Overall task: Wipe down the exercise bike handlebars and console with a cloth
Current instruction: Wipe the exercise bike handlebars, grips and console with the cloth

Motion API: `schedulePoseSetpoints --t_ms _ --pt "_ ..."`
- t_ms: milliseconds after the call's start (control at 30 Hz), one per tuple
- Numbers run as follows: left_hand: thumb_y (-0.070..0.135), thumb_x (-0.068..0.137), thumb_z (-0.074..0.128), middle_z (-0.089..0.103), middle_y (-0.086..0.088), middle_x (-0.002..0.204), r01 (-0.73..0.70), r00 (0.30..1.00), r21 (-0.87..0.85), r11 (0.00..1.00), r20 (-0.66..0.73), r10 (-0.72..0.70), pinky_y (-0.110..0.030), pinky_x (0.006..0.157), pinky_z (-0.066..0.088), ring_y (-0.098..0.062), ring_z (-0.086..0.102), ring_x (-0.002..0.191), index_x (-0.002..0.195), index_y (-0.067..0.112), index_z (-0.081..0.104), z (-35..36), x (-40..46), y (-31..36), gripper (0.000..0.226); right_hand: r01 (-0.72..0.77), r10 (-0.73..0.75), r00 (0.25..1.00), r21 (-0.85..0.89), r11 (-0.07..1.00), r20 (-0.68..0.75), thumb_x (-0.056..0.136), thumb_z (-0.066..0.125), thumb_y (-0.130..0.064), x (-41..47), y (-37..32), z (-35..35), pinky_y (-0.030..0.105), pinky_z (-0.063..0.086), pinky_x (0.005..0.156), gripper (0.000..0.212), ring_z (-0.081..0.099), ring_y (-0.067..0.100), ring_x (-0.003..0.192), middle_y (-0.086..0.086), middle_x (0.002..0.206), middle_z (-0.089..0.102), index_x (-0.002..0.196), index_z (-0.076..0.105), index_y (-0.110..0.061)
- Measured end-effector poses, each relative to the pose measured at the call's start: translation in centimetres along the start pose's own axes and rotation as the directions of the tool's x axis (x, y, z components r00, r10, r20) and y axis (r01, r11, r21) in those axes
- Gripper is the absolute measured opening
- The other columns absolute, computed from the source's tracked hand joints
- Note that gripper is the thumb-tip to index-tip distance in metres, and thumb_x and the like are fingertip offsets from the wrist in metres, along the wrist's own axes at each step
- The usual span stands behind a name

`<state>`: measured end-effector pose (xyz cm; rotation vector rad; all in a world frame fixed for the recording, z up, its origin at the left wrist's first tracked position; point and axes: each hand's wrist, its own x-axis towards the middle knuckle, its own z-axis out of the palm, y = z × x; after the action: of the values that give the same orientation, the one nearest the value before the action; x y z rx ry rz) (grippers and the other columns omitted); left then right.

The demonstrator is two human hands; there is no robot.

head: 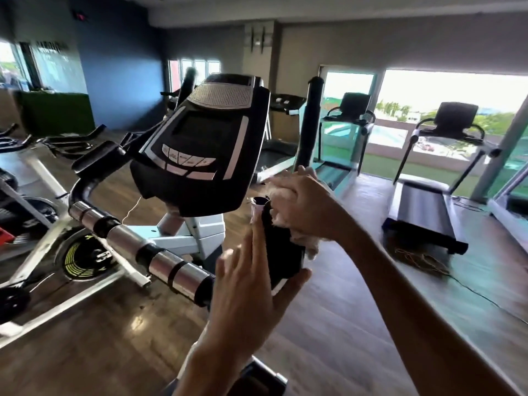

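The exercise bike's black and silver console [200,144] tilts toward me at centre. Its left handlebar [137,241], chrome with black bands, runs down toward me. The right handlebar grip [281,252] is black foam. My left hand [248,284] cups this grip from below and the left, fingers spread along it. My right hand [305,207] presses a crumpled pale cloth [310,247] against the grip's upper right side. A tall black upright bar [311,121] rises behind my right hand.
Spin bikes [43,172] stand at the left on the wooden floor. Treadmills [428,207] line the windows at the right, with cables [420,258] lying on a raised grey platform. Another black machine part [257,378] shows at the bottom edge.
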<state>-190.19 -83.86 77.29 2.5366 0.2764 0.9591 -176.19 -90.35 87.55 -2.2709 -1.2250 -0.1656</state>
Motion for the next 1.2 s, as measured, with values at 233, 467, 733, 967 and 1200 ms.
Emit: schedulePoseSetpoints --t_ms 233,467,733,967,1200 --pt "0.093 0.067 -0.014 0.023 0.004 0.161 -0.057 0.957 0.311 0.949 0.289 -0.037 -0.043 0.124 0.000 -0.010 0.019 0.149 0.155 0.026 -0.014 -3.5 -1.0 -8.0 0.111 0.014 -0.176 0.925 -0.435 0.900 -0.336 0.096 0.050 -0.047 -7.3 -3.1 4.9 0.049 0.007 0.126 0.057 0.024 0.028 0.148 0.007 0.143 0.052 0.140 0.053 -0.011" --pt "0.075 0.082 -0.008 0.038 0.007 0.155 -0.154 0.945 0.150 0.977 0.311 0.101 -0.038 0.120 0.014 -0.016 0.028 0.145 0.156 0.030 0.016 -4.3 -0.1 -9.4 0.089 -0.320 0.186 0.924 -0.409 0.855 -0.335 0.101 0.030 -0.058 -3.3 -4.1 4.6 0.053 -0.004 0.126 0.070 -0.009 0.032 0.155 0.010 0.169 0.006 0.158 0.021 -0.018" --pt "0.061 0.098 -0.002 0.067 0.002 0.122 -0.217 0.958 0.207 0.954 0.231 0.168 -0.047 0.106 0.037 -0.021 0.061 0.116 0.128 0.023 0.059 -3.4 1.6 -13.4 0.078 -0.386 0.143 0.899 -0.596 0.705 -0.413 0.096 0.029 -0.046 -4.0 -7.0 7.3 0.059 0.016 0.121 0.056 0.034 0.036 0.142 0.009 0.143 0.053 0.138 0.050 -0.015" --pt "0.047 0.104 0.018 0.060 0.000 0.064 -0.197 0.980 0.231 0.953 0.067 0.187 -0.040 0.074 0.043 -0.027 0.061 0.068 0.068 0.024 0.053 -3.8 0.9 -13.1 0.055 -0.316 0.041 0.933 -0.761 0.566 -0.357 0.092 0.051 -0.025 -4.3 -6.2 9.3 0.057 0.021 0.118 0.032 0.040 0.037 0.138 0.010 0.131 0.056 0.119 0.062 -0.015" --pt "0.047 0.104 0.020 0.062 -0.001 0.065 -0.188 0.982 0.223 0.957 0.021 0.188 -0.040 0.079 0.044 -0.027 0.061 0.072 0.064 0.022 0.055 -3.3 0.9 -13.3 0.058 -0.222 0.230 0.968 -0.755 0.617 -0.096 0.090 0.035 -0.025 -1.2 -5.4 8.2 0.049 0.029 0.106 0.029 0.044 0.027 0.112 0.000 0.092 0.049 0.074 0.058 -0.017"
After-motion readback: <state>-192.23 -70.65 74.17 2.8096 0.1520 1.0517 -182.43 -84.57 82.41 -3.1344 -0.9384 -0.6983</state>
